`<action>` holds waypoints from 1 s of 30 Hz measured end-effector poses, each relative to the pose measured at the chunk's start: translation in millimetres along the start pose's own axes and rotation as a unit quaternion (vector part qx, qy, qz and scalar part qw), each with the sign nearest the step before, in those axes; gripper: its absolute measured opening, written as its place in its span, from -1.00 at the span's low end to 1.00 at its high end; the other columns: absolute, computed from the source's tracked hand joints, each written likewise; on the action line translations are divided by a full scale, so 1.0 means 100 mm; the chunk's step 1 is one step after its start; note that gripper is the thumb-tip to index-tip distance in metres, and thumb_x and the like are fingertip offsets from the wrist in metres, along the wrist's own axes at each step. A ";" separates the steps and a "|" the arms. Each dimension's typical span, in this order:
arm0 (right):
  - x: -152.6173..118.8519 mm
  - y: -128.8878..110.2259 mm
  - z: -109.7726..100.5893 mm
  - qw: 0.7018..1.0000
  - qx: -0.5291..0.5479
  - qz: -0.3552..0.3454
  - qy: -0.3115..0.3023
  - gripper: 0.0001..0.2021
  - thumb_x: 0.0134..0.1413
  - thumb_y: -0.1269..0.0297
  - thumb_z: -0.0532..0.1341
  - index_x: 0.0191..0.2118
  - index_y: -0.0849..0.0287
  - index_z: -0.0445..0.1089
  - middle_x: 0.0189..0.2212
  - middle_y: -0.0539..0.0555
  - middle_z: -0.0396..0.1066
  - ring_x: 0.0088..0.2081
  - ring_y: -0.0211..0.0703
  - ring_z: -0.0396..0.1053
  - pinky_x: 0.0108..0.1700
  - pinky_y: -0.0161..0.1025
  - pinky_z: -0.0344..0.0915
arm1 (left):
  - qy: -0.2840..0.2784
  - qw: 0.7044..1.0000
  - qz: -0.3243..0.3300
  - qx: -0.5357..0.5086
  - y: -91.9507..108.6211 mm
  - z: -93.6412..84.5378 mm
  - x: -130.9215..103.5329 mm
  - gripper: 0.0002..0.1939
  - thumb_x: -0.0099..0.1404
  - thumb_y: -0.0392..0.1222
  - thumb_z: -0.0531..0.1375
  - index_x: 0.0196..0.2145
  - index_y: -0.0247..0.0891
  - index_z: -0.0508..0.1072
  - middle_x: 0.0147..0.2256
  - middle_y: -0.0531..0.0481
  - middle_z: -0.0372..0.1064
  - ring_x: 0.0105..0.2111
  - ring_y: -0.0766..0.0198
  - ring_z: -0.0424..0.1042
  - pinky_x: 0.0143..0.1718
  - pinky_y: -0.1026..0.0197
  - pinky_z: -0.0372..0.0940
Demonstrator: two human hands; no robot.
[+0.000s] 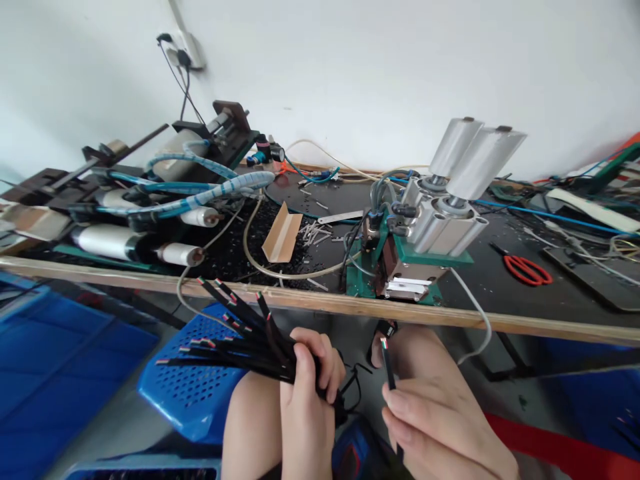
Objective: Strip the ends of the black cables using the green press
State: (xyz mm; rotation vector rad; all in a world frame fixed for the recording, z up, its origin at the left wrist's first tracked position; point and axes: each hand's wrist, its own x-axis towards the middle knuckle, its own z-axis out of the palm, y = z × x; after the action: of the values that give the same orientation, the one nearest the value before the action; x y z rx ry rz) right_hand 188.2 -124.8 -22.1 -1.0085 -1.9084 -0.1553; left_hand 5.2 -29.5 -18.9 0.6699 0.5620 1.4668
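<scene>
My left hand (313, 383) is wrapped round a bundle of black cables (245, 333) above my lap. Their stripped ends fan out to the left, showing small red, white and green wires. My right hand (425, 420) pinches a single black cable (389, 367) between thumb and fingers; its coloured wire tips point up. Beyond the right hand, at the bench's front edge, stands a pneumatic press (445, 227) with two silver cylinders and a green base. The two hands are apart.
The bench (325, 300) has a wooden front edge. On it are a roller machine (150, 193) at left, a cardboard channel (283, 233), scattered white scraps and red-handled scissors (527, 268). A blue stool (195, 373) and blue crates (65, 367) stand below.
</scene>
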 end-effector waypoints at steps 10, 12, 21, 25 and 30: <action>-0.18 0.43 0.61 0.997 -0.049 0.053 -0.001 -0.73 0.51 0.45 0.25 0.01 0.05 0.72 -0.11 0.07 0.76 -0.15 -0.13 0.77 0.00 -0.29 0.73 | 0.039 0.999 -0.038 -0.001 0.11 -0.01 -0.06 -0.43 0.46 0.32 0.41 -0.37 -0.22 0.39 -0.58 0.22 0.02 -0.65 0.46 -0.06 -0.59 0.33 -0.05; -0.34 0.60 0.82 0.987 -0.044 0.154 -0.016 -0.73 0.55 0.29 0.22 -0.04 0.03 0.73 -0.11 0.10 0.77 -0.14 -0.06 0.78 -0.06 -0.24 0.74 | 0.038 0.999 -0.034 -0.007 0.11 -0.02 -0.07 -0.43 0.45 0.32 0.42 -0.36 -0.22 0.40 -0.57 0.22 0.02 -0.64 0.47 -0.08 -0.59 0.33 -0.08; -0.38 0.94 1.46 0.964 -0.019 0.244 -0.102 -0.59 0.27 0.40 0.10 -0.03 0.07 0.72 -0.20 0.12 0.77 -0.18 -0.02 0.77 -0.07 -0.12 0.74 | 0.039 0.999 0.000 -0.008 0.19 -0.06 -0.11 -0.40 0.42 0.36 0.42 -0.36 -0.22 0.38 -0.59 0.23 -0.01 -0.66 0.48 -0.10 -0.60 0.35 -0.09; -0.34 0.75 1.33 0.967 0.006 0.221 -0.130 -0.43 0.26 0.46 0.05 0.22 0.09 0.65 0.10 0.16 0.73 0.07 -0.01 0.75 0.13 -0.06 0.71 | 0.046 0.999 0.004 -0.010 0.23 -0.10 -0.12 -0.40 0.42 0.36 0.42 -0.37 -0.22 0.40 -0.59 0.23 0.00 -0.66 0.48 -0.07 -0.60 0.34 -0.07; -0.24 0.49 1.07 0.976 -0.005 0.190 -0.110 -0.47 0.45 0.41 0.07 0.40 0.07 0.50 0.24 0.17 0.66 0.23 -0.01 0.67 0.21 -0.06 0.68 | 0.059 0.998 0.006 -0.012 0.27 -0.11 -0.12 -0.43 0.43 0.32 0.44 -0.37 -0.22 0.41 -0.58 0.21 0.06 -0.66 0.48 -0.05 -0.59 0.34 -0.02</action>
State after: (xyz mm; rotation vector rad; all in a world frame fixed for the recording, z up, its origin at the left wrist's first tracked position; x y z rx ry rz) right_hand 155.1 -55.0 -114.5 -1.4244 -1.8687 0.1752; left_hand -21.7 -41.2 -8.0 0.5708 0.6302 1.5285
